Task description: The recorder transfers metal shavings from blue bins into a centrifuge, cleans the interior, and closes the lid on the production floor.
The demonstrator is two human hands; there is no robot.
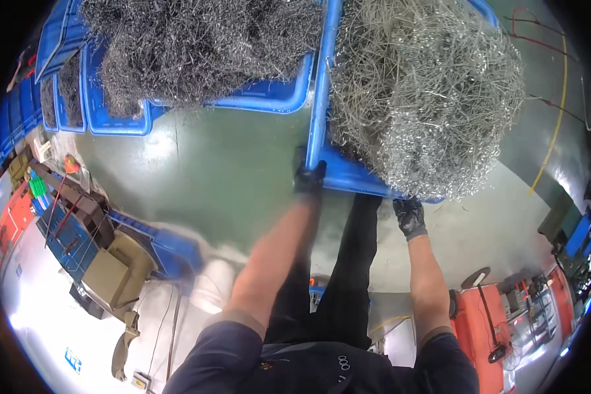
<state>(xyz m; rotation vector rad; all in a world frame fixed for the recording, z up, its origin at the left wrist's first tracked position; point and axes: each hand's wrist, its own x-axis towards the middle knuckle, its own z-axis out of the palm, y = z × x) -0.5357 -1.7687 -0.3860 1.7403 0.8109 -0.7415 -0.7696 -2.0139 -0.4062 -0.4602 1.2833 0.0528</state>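
Observation:
A blue plastic bin stands before me, heaped above its rim with curly silver metal shavings. My left hand, in a black glove, is closed round the bin's near left corner. At the near edge, farther right, my right hand, also black-gloved, grips the rim, its fingertips partly hidden under the overhanging shavings. Both arms reach forward from my dark sleeves.
Left of it, another blue bin holds a darker heap of shavings. Smaller blue bins line up farther left. Green floor lies between. A brown chair is at lower left, red machinery at lower right.

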